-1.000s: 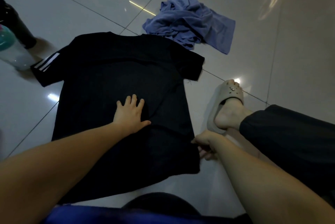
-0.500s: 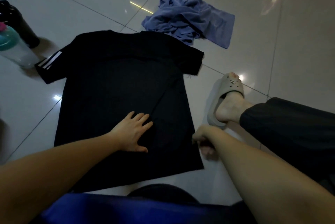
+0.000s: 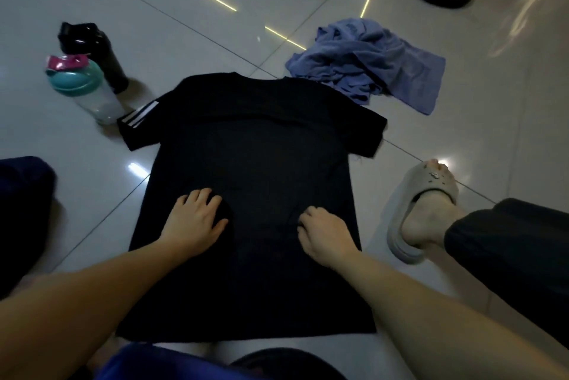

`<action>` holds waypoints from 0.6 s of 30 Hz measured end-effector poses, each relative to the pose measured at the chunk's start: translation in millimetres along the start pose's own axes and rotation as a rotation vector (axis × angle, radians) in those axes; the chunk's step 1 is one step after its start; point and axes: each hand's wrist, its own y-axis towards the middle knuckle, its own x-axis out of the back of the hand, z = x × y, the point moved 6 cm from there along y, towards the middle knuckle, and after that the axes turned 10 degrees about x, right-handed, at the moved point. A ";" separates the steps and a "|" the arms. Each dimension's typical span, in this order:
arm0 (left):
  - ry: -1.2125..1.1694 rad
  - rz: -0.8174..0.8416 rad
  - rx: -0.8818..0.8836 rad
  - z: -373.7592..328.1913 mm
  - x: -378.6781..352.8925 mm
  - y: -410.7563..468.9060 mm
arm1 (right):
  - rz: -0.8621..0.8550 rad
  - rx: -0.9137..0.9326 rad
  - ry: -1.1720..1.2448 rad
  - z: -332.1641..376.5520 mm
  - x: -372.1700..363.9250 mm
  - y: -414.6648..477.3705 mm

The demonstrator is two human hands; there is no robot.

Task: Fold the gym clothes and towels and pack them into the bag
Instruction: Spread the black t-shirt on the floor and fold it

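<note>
Glossy pale tiled floor (image 3: pixel 147 28) carries a matte black T-shirt (image 3: pixel 252 148), spread flat, with white stripes on one sleeve. A soft lavender towel (image 3: pixel 369 62) lies crumpled beyond its collar. The left hand (image 3: pixel 194 219) presses the lower shirt, fingers (image 3: pixel 203 198) spread. The right hand (image 3: pixel 326 235) has its fingers curled into the creasing cloth; I cannot tell whether they pinch it.

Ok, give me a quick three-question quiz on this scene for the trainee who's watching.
1. True or false: the black T-shirt is already folded.
2. The blue towel lies: A) crumpled on the floor beyond the T-shirt; B) packed inside a bag; C) draped over a chair.
3. Fill in: the left hand rests flat, fingers spread, on the ____.

Key: 1 false, it lies spread out flat; 2 A; 3 T-shirt.
</note>
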 end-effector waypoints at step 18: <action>-0.272 -0.061 0.546 131.4 45.4 114.2 | 0.037 0.028 -0.023 34.8 52.1 184.8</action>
